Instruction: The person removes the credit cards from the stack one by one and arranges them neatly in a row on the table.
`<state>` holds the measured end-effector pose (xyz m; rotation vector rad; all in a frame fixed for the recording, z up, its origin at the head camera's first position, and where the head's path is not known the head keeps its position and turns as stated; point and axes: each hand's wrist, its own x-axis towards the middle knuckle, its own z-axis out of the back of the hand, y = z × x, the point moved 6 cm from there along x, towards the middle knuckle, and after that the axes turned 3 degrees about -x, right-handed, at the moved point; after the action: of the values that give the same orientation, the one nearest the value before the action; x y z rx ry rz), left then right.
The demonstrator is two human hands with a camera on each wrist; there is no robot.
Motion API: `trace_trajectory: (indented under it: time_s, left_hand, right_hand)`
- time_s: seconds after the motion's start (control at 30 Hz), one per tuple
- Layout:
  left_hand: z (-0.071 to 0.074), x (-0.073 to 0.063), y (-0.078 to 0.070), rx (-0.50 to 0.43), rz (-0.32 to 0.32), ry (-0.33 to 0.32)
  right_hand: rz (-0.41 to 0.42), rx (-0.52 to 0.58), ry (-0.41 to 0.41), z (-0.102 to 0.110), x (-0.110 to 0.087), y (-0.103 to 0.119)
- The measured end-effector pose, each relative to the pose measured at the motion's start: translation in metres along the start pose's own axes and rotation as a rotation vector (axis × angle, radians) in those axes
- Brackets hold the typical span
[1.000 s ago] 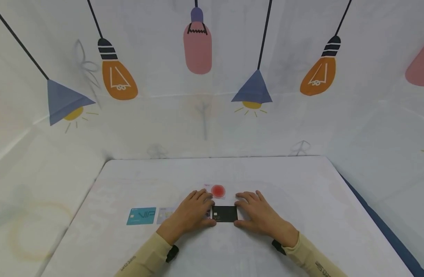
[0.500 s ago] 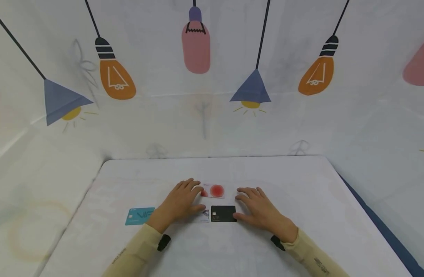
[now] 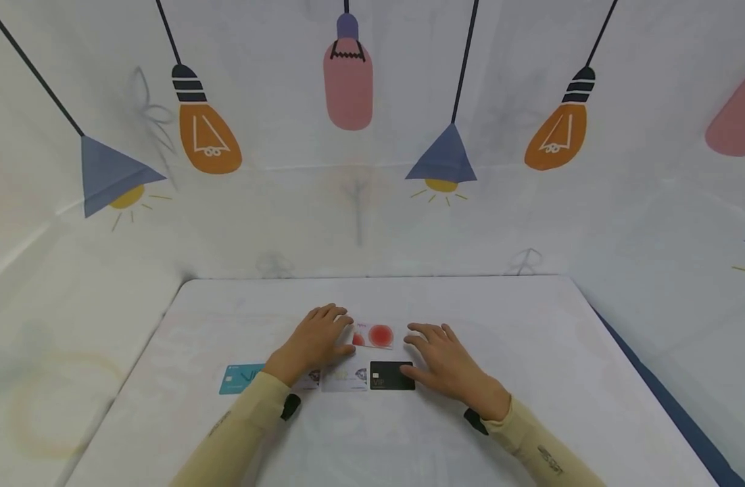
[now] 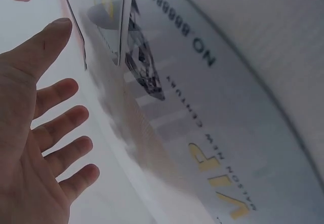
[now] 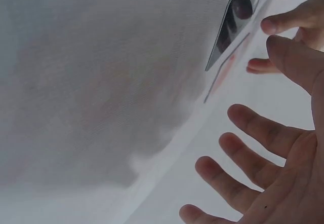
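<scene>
In the head view, a white card with red circles (image 3: 381, 336) lies on the table behind a row of cards. My left hand (image 3: 311, 343) is at its left end, fingers spread and holding nothing; whether it touches the card I cannot tell. To its right hovers my right hand (image 3: 443, 362), fingers loosely spread, the thumb over the right end of a black VIP card (image 3: 385, 376). Left of the black card lies a pale VIP card (image 3: 342, 379). A second pale card (image 3: 308, 381) and a teal VIP card (image 3: 235, 379) are partly hidden by my left arm.
All the cards lie flat on a white table (image 3: 500, 325). Behind it hangs a pale cloth wall (image 3: 275, 223) printed with lamps and bulbs. A blue strip (image 3: 664, 399) runs along the table's right side.
My left hand has moved left and farther back, off the black card's left end to the red-circled card. My right hand has shifted slightly back and left. The cards look unmoved.
</scene>
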<state>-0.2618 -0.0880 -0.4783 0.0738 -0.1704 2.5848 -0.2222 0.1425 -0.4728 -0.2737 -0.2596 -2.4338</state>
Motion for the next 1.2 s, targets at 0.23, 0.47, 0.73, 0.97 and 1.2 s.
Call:
trace_trajectory:
  time_s: [0.23, 0.47, 0.73, 0.97, 1.2]
  left_hand:
    - [-0.005, 0.008, 0.005, -0.071, 0.028, 0.038]
    - [-0.007, 0.013, 0.007, -0.082, 0.059, 0.092]
    - [-0.007, 0.018, 0.007, -0.095, 0.081, 0.14]
    - [-0.011, 0.019, 0.009, -0.106, 0.094, 0.127]
    - [-0.013, 0.021, 0.01, -0.1, 0.072, 0.101]
  right_hand:
    - [-0.017, 0.015, 0.03, -0.003, 0.012, 0.003]
    - [-0.054, 0.001, 0.053, -0.006, 0.028, -0.001]
    - [-0.104, -0.062, 0.179, -0.016, 0.048, -0.009]
    - [-0.134, -0.04, 0.244, -0.027, 0.06, -0.018]
    - [-0.132, -0.013, 0.205, -0.031, 0.065, -0.021]
